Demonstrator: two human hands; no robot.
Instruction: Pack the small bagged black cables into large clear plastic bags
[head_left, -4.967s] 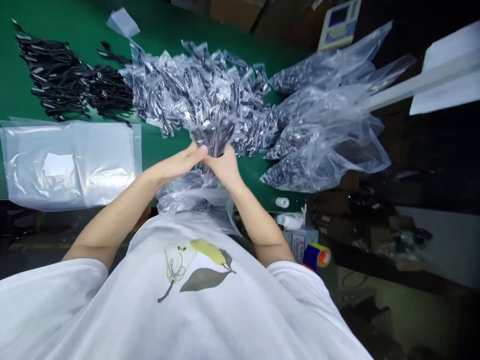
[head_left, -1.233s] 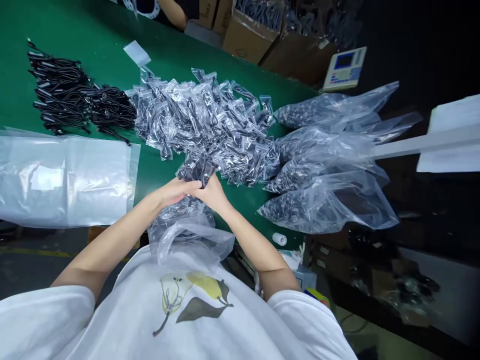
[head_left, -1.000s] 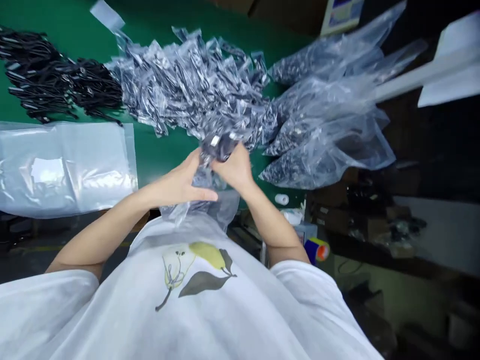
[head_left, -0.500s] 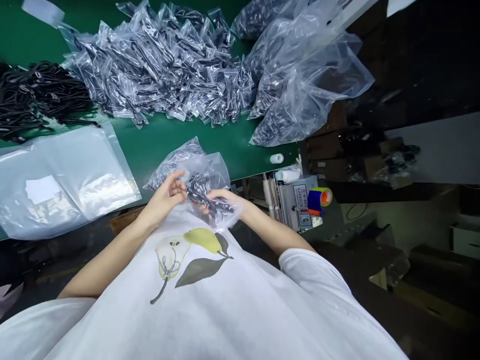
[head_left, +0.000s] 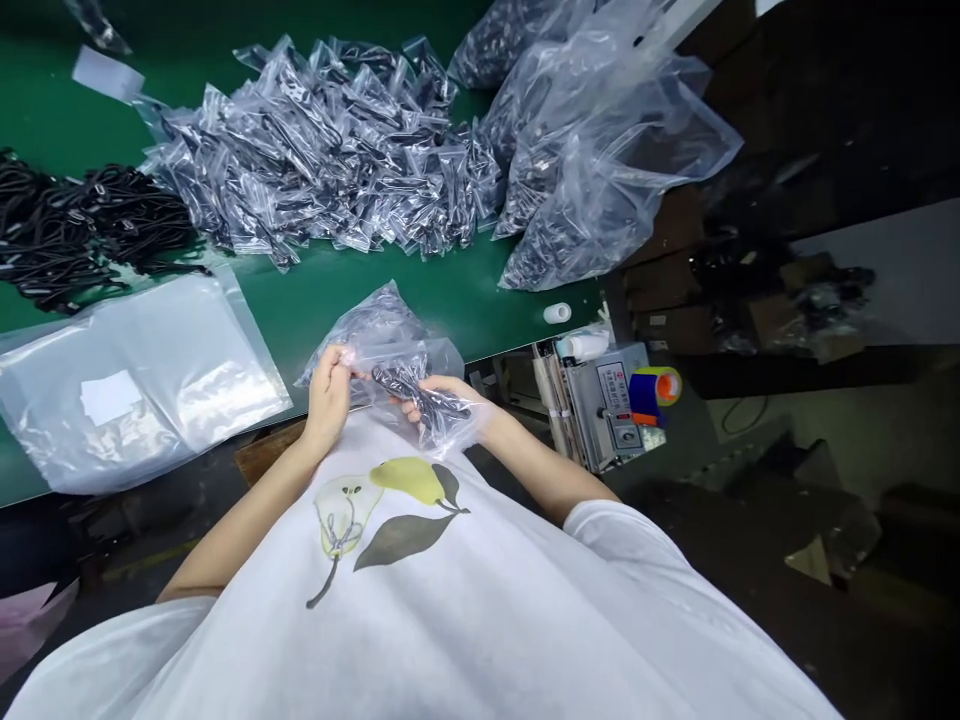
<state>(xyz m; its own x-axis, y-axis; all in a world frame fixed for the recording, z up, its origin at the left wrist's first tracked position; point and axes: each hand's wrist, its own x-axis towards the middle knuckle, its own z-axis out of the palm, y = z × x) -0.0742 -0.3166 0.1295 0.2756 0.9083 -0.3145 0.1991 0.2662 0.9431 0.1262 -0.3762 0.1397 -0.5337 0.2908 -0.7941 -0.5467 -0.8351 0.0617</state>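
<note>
Left hand (head_left: 328,398) pinches the clear bag (head_left: 375,312) near its mouth; keep it taut. Right hand (head_left: 448,385) grips packets (head_left: 399,382); keep them bunched.

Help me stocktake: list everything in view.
table: one, green, beneath
cables: many, black, left
packets: many, clear, centre
filled bags: several, clear, right
flat bags: stack, clear, front left
paper: one, white, on flat bags
held bag: one, clear, between hands
roll: one, white, front edge
machine: one, grey, front right
tape: unclear count, multicoloured, right
boxes: several, brown, right
unclear item: one, pink, bottom left
shirt: one, white, bottom
left hand: one, bare, gripping held bag
right hand: one, bare, holding packets
</note>
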